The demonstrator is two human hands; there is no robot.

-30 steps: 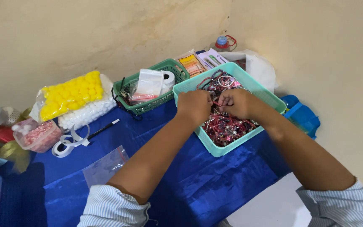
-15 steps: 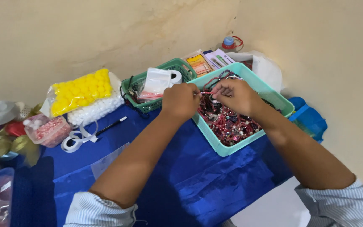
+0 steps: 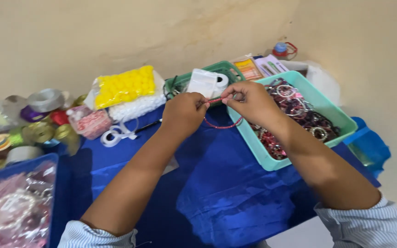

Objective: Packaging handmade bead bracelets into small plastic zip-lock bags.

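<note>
Head camera view, looking down over a blue cloth-covered work surface [image 3: 226, 202]. At the centre both hands meet just above the cloth. The left hand [image 3: 184, 112] is curled into a loose fist, its fingertips pinching one end of a thin red beaded bracelet [image 3: 221, 125]. The right hand [image 3: 251, 98] pinches the other end between thumb and forefinger, so the bracelet hangs in a shallow loop between the two hands, just beside the near-left wall of a mint-green rectangular plastic tray [image 3: 263, 154].

That tray sits at 3 o'clock from the hands and is filled with a tangle of red, pink and silver bangles [image 3: 299, 108]. At 12 o'clock stands a dark green plastic basket [image 3: 226, 70] holding a white plastic packet [image 3: 202, 82]. At 1 o'clock, behind the tray, lie small printed cards [image 3: 256, 68] and a little bottle with a blue cap [image 3: 280, 48].

At 10 o'clock lies a clear bag of yellow pom-poms [image 3: 125, 86] on top of a white lace bundle [image 3: 134, 106], with a small bag of pink beads [image 3: 90, 123] and a loop of white ribbon [image 3: 116, 135] beside them. At 9 o'clock are spools of gold, silver and purple ribbon [image 3: 37, 119]. At 7 o'clock a blue plastic box [image 3: 51, 183] holds clear packets of pale bracelets.
</note>
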